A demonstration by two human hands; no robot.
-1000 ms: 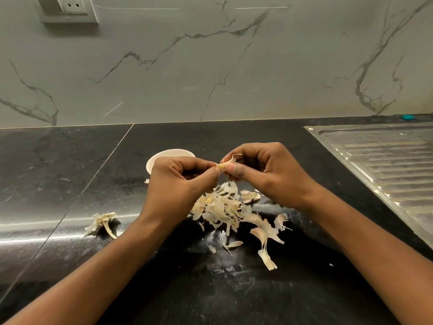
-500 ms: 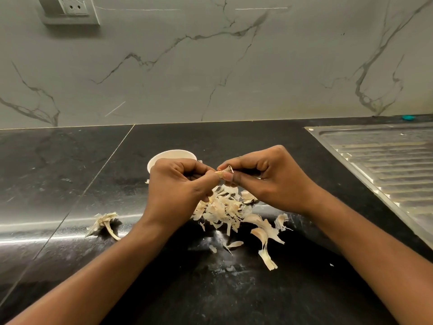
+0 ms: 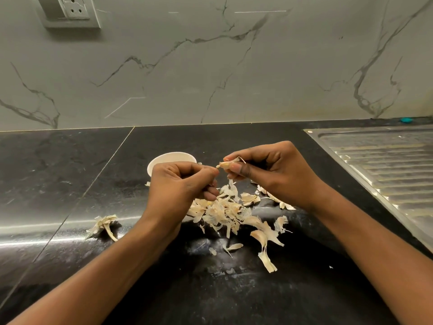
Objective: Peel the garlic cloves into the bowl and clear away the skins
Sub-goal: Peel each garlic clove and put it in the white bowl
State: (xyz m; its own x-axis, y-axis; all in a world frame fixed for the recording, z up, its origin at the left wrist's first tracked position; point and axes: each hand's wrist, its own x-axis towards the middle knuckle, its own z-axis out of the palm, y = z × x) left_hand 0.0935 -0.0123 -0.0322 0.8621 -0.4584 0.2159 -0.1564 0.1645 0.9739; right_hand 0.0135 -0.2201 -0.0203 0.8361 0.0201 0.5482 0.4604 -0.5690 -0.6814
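Nearest on the polished black stone counter [image 3: 70,188] lies a loose heap of pale, papery garlic skins [image 3: 225,212], with a dried garlic stem scrap [image 3: 103,225] well apart to the left. Above the heap, the left hand [image 3: 180,184] is curled, thumb and forefinger pressed together right at the pointed tip of a small pale garlic clove [image 3: 226,164]. They seem to nip a strip of skin there, though it is too small to be sure. The right hand [image 3: 269,172] pinches the clove's body between thumb and fingers, skin partly lifted. Just behind the left hand stands the round white bowl [image 3: 164,160]; its inside is hidden.

To do this step well, the right hand should grip the clove firmly but without crushing, while the left pulls the loosened skin away along the clove's length — slowly, so it comes off in one piece and falls on the heap, not in the bowl. Farther right lies the ribbed steel drainboard [image 3: 386,165].
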